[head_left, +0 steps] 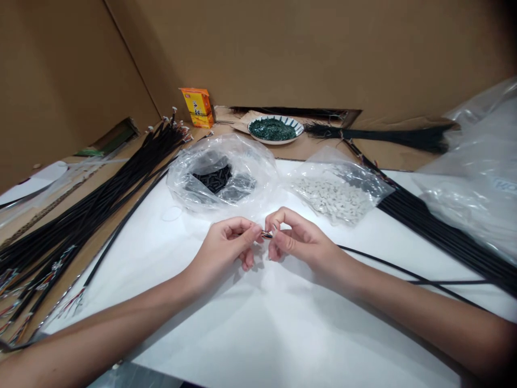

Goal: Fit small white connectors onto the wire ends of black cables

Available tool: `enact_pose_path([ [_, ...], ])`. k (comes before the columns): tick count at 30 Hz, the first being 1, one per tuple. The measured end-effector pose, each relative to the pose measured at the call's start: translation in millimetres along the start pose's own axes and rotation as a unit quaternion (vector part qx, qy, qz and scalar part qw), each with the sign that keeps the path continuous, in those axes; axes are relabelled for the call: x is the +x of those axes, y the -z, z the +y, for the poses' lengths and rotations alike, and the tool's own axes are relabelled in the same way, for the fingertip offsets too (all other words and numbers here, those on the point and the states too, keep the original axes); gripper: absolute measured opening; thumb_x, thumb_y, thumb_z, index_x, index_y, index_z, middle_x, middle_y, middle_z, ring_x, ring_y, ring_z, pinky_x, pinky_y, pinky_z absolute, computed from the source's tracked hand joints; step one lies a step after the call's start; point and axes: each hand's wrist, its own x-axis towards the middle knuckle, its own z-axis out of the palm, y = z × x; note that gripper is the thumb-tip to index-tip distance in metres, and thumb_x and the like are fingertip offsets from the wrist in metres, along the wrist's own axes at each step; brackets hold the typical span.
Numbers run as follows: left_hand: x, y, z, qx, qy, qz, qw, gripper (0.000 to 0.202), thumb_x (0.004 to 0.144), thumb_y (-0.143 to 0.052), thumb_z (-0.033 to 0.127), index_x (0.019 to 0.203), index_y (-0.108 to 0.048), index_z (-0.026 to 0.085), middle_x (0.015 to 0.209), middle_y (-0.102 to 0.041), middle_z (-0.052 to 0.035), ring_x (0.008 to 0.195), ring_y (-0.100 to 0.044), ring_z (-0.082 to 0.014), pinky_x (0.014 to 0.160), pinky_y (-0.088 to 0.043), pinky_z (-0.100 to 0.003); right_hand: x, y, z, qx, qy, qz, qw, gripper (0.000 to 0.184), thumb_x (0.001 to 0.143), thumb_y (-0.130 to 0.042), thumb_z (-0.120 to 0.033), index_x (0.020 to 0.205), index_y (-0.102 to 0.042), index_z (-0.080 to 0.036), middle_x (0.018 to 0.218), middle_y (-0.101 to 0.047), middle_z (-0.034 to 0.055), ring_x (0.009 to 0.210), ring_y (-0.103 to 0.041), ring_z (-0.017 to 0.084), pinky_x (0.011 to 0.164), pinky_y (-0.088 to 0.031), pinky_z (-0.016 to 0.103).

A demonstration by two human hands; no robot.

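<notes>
Your left hand (234, 237) and right hand (302, 236) each pinch 1 small bunch of wires (266, 234) — it sits between them, over the white surface (242, 328), nearer you than 2 clear bags (242, 186) — 1 holding black pieces (215, 179).

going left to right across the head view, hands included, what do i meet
Left bundle of black cables, left hand, thin wires at the fingertips, right hand, right bundle of black cables.

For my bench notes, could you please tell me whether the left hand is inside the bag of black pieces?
No, the left hand holds thin wires on the near side of that bag.
</notes>
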Motion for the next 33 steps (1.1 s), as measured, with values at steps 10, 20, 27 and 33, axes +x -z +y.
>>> enact_pose_path([
  [10, 1, 1.1, 2, -0.057, 0.055, -0.038, 0.996, 0.027, 0.083, -0.062, 0.033, 0.072, -0.057, 0.009, 0.053, -0.055, 0.0002, 0.045, -0.051, -0.0051, 0.045, -0.040, -0.015, 1, 0, 7, -0.035, 0.022, 0.044, 0.998, 0.022, 0.088, -0.058, -0.039, 0.086, -0.047, -0.020, 0.090, -0.044, -0.0018, 0.062, -0.049, 0.005, 0.058, -0.037, 0.022],
  [20, 2, 1.4, -4, -0.122, 0.067, -0.099, 0.985, 0.028, 0.090, -0.050, 0.031, 0.071, -0.051, 0.011, 0.052, -0.054, -0.0015, 0.043, -0.049, -0.0058, 0.045, -0.037, -0.016, 4, -2, 10, -0.001, 0.009, 0.042, 0.999, 0.022, 0.089, -0.057, -0.038, 0.086, -0.045, -0.019, 0.075, -0.052, -0.0031, 0.060, -0.047, 0.006, 0.059, -0.037, 0.021],
  [27, 5, 4.8, -2, -0.176, 0.086, -0.141, 0.970, 0.027, 0.090, -0.050, 0.029, 0.070, -0.050, 0.011, 0.049, -0.045, 0.0024, 0.039, -0.041, -0.0034, 0.041, -0.030, -0.014, 4, -3, 12, -0.011, 0.023, 0.034, 0.999, 0.023, 0.089, -0.056, -0.039, 0.086, -0.046, -0.019, 0.073, -0.051, -0.0031, 0.059, -0.045, 0.006, 0.056, -0.035, 0.020],
  [33, 5, 4.1, 4, -0.181, 0.085, -0.108, 0.974, 0.025, 0.088, -0.052, 0.024, 0.068, -0.053, 0.009, 0.050, -0.043, 0.0038, 0.036, -0.031, -0.0001, 0.038, -0.024, -0.012, 2, -3, 13, -0.032, 0.034, 0.035, 0.998, 0.022, 0.091, -0.054, -0.039, 0.086, -0.046, -0.019, 0.079, -0.052, -0.0027, 0.057, -0.041, 0.005, 0.052, -0.032, 0.021],
])
